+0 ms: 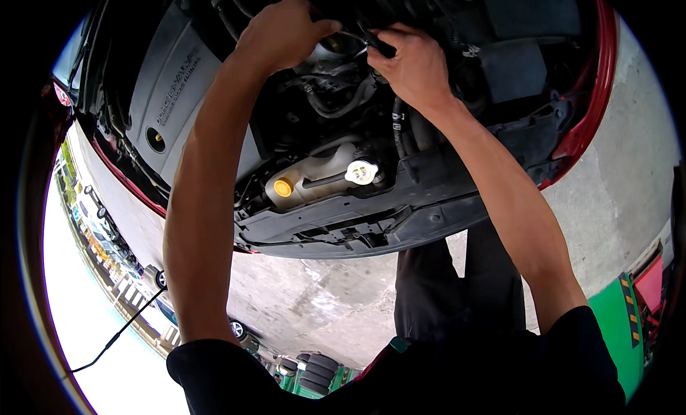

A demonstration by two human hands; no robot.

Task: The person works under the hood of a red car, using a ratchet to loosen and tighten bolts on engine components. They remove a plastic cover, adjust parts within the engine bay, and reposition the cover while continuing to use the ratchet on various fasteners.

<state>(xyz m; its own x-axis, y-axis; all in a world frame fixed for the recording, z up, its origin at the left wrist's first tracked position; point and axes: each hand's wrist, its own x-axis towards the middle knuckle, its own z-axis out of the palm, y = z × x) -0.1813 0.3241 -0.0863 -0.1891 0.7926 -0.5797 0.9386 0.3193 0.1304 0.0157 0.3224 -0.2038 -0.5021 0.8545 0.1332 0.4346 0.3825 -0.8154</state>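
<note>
Head view: two bare hands are held over the open front of a red car (606,72). A small black tool (384,47) is pinched by the right grip (416,66), between the thumb and the fingers. The tool is found at the left side of that grip, right at the fingertips. A thin shiny rod (351,35) can be seen between the two hands, close to the tool; whether the two are joined cannot be told. The left grip (279,36) is placed to the left of the tool, a little apart from it, with its thumb stuck out toward the rod. Most of its fingers are hidden, so whether anything is pinched there cannot be told. Lower in the view, bent dark hoses (343,106) are packed close together. A big gray engine cover (171,65) is partly hidden by the left arm (207,193). Between the two forearms, a white tank (321,165) is topped by a yellow cap (284,188), and a round white cap (361,173) is set to the right of it. A black panel (321,225) is stretched along the car's front edge, and gray floor (307,293) is seen past it.
</note>
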